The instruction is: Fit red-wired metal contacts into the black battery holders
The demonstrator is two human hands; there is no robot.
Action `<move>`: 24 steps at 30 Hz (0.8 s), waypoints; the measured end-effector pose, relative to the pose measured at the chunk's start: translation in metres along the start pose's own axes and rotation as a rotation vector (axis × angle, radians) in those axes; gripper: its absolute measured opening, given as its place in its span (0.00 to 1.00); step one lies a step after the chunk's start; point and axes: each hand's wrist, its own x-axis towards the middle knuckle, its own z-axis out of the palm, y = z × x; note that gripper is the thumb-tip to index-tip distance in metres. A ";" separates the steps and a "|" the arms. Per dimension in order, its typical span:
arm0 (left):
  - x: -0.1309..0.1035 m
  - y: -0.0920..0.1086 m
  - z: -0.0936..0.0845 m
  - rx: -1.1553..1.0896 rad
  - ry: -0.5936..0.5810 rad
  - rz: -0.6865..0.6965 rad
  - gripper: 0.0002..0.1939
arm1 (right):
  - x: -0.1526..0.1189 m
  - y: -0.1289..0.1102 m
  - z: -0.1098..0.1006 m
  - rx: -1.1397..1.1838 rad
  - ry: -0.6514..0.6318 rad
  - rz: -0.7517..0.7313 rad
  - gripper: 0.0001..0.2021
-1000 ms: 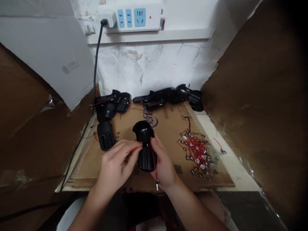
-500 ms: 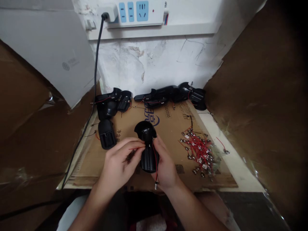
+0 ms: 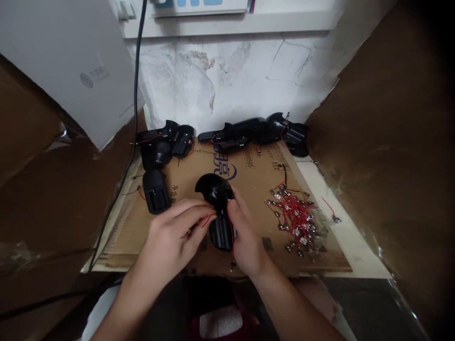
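A glossy black plastic housing (image 3: 221, 229) with a rounded, notched top is held over the cardboard by my right hand (image 3: 247, 237), whose fingers wrap its right side. From the left, my left hand (image 3: 181, 232) pinches a thin red wire (image 3: 206, 220) between thumb and forefinger, close against the middle of the housing. Whatever sits at the wire's end is hidden by the fingertips. A second red wire (image 3: 233, 237) hangs down the housing's right side and ends in a small metal piece below.
A pile of red wires with metal contacts (image 3: 296, 215) lies at the right on the cardboard sheet (image 3: 192, 177). More black housings (image 3: 245, 132) line the wall, and one housing (image 3: 156, 192) lies at the left. A black cable (image 3: 137, 80) runs down the left side.
The camera view has tilted down slightly. The red wire's free end now slants downward instead of pointing left. Both hands keep their hold, and the housing is turned a little.
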 end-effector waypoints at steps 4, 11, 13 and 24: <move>-0.001 -0.002 -0.001 -0.007 -0.040 -0.003 0.10 | 0.000 0.004 -0.003 -0.100 -0.052 -0.034 0.21; -0.005 -0.008 0.008 -0.181 0.137 -0.250 0.03 | -0.002 0.001 -0.001 -0.079 -0.094 0.014 0.23; -0.006 -0.009 0.011 -0.246 0.251 -0.350 0.06 | -0.003 0.000 -0.001 -0.053 -0.111 0.071 0.25; -0.005 -0.020 0.024 -0.965 0.094 -0.893 0.31 | -0.003 0.003 -0.005 -0.155 -0.168 0.043 0.27</move>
